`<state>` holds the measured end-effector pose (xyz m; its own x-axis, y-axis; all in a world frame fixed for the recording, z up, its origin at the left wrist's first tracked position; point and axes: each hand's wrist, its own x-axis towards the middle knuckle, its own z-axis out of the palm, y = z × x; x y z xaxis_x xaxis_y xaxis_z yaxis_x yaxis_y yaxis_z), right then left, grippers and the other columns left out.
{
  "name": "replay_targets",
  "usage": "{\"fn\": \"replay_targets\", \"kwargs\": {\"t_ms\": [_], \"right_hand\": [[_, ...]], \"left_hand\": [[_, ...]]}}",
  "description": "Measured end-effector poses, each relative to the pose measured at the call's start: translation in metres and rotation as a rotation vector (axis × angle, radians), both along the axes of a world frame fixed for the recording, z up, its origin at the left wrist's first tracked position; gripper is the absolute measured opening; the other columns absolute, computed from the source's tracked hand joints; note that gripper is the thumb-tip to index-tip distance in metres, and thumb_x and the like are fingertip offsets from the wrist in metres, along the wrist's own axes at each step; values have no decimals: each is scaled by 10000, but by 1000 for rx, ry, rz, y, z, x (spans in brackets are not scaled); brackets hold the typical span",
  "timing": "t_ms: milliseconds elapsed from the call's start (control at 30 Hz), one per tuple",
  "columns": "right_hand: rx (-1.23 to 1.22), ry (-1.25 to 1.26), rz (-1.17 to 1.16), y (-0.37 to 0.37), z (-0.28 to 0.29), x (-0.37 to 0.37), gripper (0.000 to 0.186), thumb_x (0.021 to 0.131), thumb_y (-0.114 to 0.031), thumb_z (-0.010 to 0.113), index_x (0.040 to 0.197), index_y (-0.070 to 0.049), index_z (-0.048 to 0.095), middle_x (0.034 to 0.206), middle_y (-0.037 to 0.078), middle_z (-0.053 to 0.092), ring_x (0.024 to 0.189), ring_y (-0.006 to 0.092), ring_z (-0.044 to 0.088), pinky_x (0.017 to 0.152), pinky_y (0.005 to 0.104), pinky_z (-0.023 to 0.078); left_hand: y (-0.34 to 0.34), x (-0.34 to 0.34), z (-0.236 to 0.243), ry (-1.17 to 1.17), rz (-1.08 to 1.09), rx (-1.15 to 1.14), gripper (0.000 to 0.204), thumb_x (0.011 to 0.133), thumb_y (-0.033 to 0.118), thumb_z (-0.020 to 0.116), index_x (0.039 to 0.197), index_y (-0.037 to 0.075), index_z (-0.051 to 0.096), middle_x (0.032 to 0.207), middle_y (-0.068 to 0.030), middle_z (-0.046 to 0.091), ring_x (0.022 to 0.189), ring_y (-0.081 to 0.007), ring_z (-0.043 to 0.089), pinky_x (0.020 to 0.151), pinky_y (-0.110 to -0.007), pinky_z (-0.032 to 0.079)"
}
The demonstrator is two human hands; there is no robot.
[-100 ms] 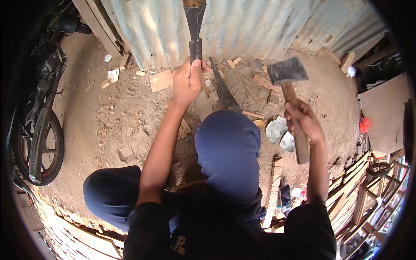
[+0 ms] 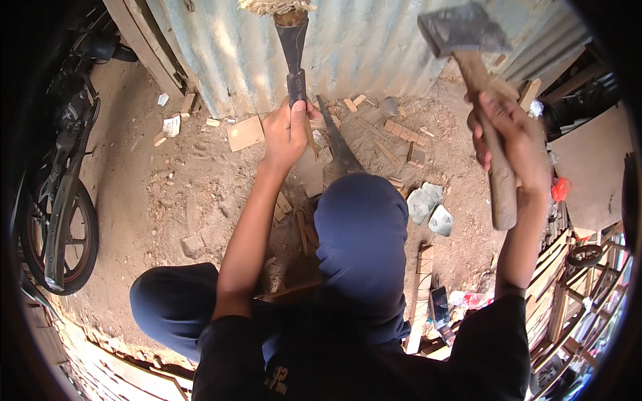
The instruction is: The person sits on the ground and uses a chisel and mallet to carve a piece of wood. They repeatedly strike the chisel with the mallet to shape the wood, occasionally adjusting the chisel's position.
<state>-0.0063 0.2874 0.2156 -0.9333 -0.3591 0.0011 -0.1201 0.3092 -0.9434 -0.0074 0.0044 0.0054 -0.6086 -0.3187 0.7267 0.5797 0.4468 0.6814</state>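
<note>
My left hand (image 2: 284, 134) grips an upright dark tool (image 2: 295, 73) with a flared shaft and a battered wooden top (image 2: 281, 8) frayed into pale fibres. At the right, my right hand (image 2: 505, 137) is wrapped round the wooden handle of a hatchet (image 2: 471, 30), its broad dark head raised near the corrugated wall. Just right of my left hand, a long dark tapering piece (image 2: 338, 144) slants down behind my knee (image 2: 361, 240); its lower part is hidden.
A corrugated metal wall (image 2: 361, 47) stands ahead. Wood offcuts (image 2: 244, 134) and grey stones (image 2: 428, 204) lie on the dirt. A motorcycle (image 2: 60, 200) is at left. A board (image 2: 588, 174), timber frames (image 2: 568, 307) and a phone (image 2: 439, 304) are at right.
My right hand and the hatchet have risen and moved rightward. My left hand and its tool sit slightly lower and further left, with more of the frayed top in view.
</note>
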Motion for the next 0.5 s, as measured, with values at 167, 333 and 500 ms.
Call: {"fn": "replay_targets", "kwargs": {"t_ms": [167,333,500], "right_hand": [[126,322,109,-60,99,-2,352,1012,-356,577,1073,-10,573,681,5,544,456,72,507,437,220,452],[624,215,289,-99,124,27,308,1007,-313,574,867,-39,573,632,33,573,477,113,555,452,262,492],[376,294,141,-105,136,54,290,1020,-256,519,860,-22,582,623,44,576,444,92,531,402,219,470]], "left_hand": [[9,4,-1,-38,-1,-11,345,1058,201,393,902,-21,606,725,-118,698,648,-150,638,611,-301,488],[7,5,2,16,-17,-25,335,1059,193,402,898,-22,603,738,-117,708,660,-145,646,606,-293,483],[6,6,-2,3,-33,0,336,1065,205,403,901,-17,594,751,-116,711,678,-149,651,629,-294,493]]}}
